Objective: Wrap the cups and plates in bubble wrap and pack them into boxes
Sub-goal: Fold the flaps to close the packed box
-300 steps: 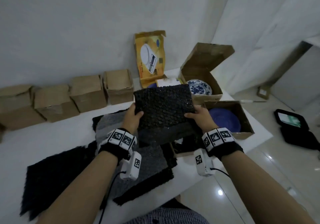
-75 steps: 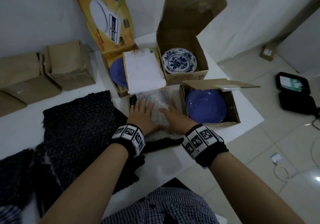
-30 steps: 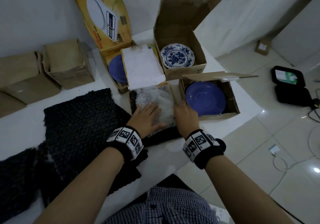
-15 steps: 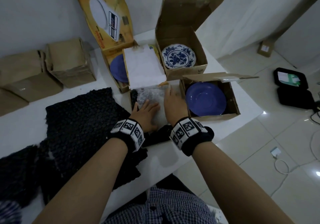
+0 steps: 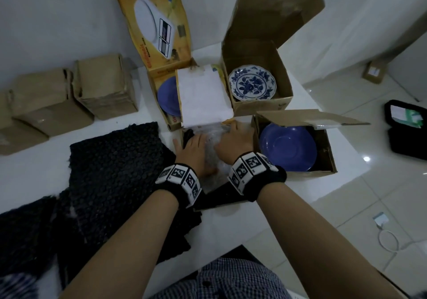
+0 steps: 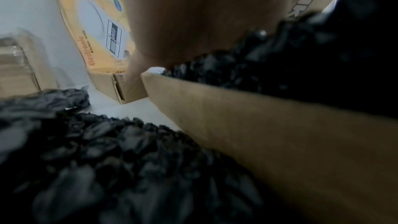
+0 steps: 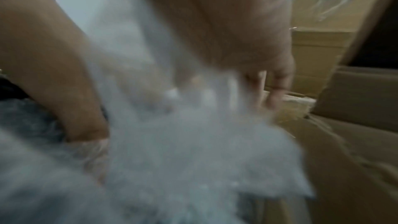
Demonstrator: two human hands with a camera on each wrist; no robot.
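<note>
Both flat-fingered, left hand (image 5: 196, 151) and right hand (image 5: 233, 142) press a bubble-wrapped bundle (image 5: 209, 140) into its box (image 6: 247, 125); forcing it risks cracking the contents.

A plain white wall (image 5: 57, 21) fills the upper left of the frame. The white bench (image 5: 34, 171) stands against it. At the right, pale glossy floor tiles (image 5: 346, 206) carry a bright glint of light (image 5: 366, 159), a black case (image 5: 406, 130) and a white cable (image 5: 390, 241).

The left hand (image 6: 193, 14) fills the frame's top centre, above a cardboard box wall (image 6: 280, 134). Black bubble wrap (image 6: 107, 168) covers the lower left.
</note>
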